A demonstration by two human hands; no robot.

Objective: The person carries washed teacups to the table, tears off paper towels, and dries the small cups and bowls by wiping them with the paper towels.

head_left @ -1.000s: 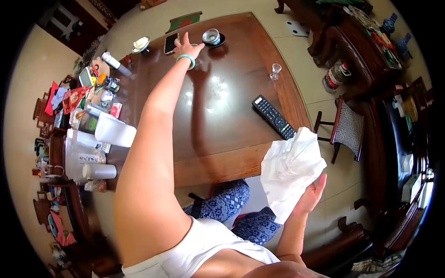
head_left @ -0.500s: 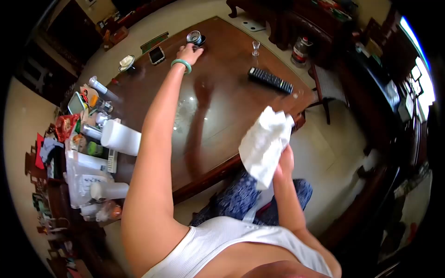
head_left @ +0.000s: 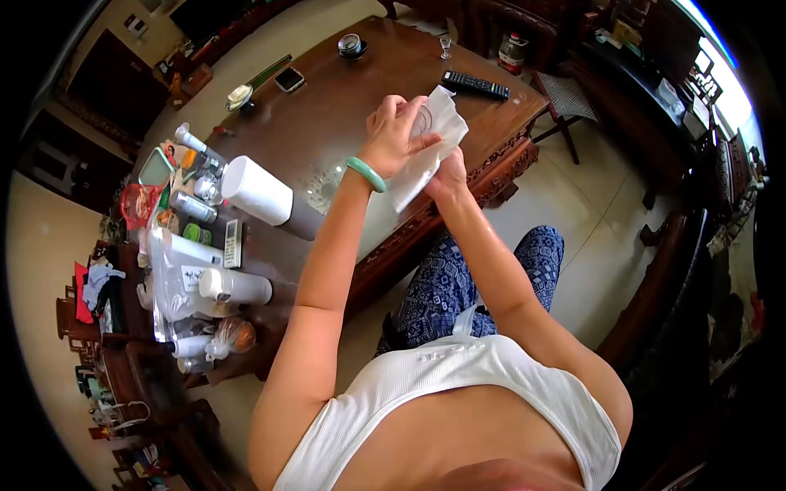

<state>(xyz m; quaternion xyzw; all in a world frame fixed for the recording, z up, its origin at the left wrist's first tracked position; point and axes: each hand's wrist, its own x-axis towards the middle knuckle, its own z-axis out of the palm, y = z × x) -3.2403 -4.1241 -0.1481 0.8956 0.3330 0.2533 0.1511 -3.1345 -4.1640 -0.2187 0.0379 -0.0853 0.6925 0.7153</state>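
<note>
On the near side of the remote control [head_left: 476, 85], a white tissue [head_left: 417, 173] is backed by the right hand [head_left: 449, 175]; whether its hidden fingers are closed cannot be told. Against the tissue, a clear round object [head_left: 422, 122] is gripped by the left hand's [head_left: 393, 135] fingers.

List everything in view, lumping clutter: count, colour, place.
table: 1, brown, centre
tissue or cloth: 1, white, right hand
round item: 1, clear, left hand
remote: 1, black, table's right
glass: 1, clear, far right
cup: 1, pale, far end
phone: 1, pale-edged, far left
dish: 1, pale, beside phone
canister: 1, white, table's left
clutter: many, mixed, table's left
stool: 1, grey-seated, right floor
bottle: 1, red-capped, right floor
furniture: several, dark, around
trousers: 1 pair, blue, legs
top: 1, white, torso
bangle: 1, green, left wrist
left hand: 1, bare, over table
right hand: 1, bare, at tissue
</note>
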